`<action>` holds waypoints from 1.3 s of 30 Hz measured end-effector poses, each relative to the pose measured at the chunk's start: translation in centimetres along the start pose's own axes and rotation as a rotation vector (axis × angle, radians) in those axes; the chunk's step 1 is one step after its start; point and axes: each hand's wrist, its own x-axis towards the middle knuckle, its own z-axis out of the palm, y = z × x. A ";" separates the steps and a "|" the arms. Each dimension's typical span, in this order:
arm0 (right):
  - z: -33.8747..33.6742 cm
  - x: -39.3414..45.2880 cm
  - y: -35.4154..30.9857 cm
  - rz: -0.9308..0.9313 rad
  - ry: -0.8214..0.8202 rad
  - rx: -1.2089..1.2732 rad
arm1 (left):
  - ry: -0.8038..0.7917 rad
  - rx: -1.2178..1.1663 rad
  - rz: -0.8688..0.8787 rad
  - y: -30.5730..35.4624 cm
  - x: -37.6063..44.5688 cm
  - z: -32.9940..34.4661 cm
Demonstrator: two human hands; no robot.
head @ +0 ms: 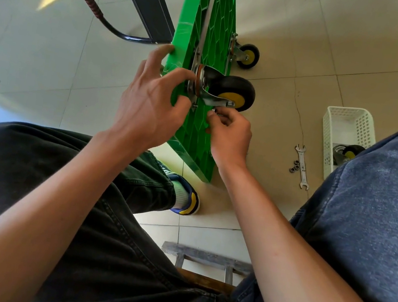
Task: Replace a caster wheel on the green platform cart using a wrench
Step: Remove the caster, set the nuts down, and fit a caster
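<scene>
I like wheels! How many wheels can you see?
3: near caster on the cart by the hands, far caster on the cart, one in the white basket, partly hidden. Others may be hidden.
</scene>
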 end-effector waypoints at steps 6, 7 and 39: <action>-2.2 -0.4 -0.1 0.007 0.012 -0.060 | 0.102 0.059 0.084 1.1 -1.3 -0.2; -2.7 -0.4 -0.1 0.010 0.015 -0.079 | 0.137 0.059 0.117 1.3 -1.6 -0.1; -19.4 6.6 17.9 0.291 0.169 -0.750 | -0.654 -0.206 0.001 9.8 -0.7 26.3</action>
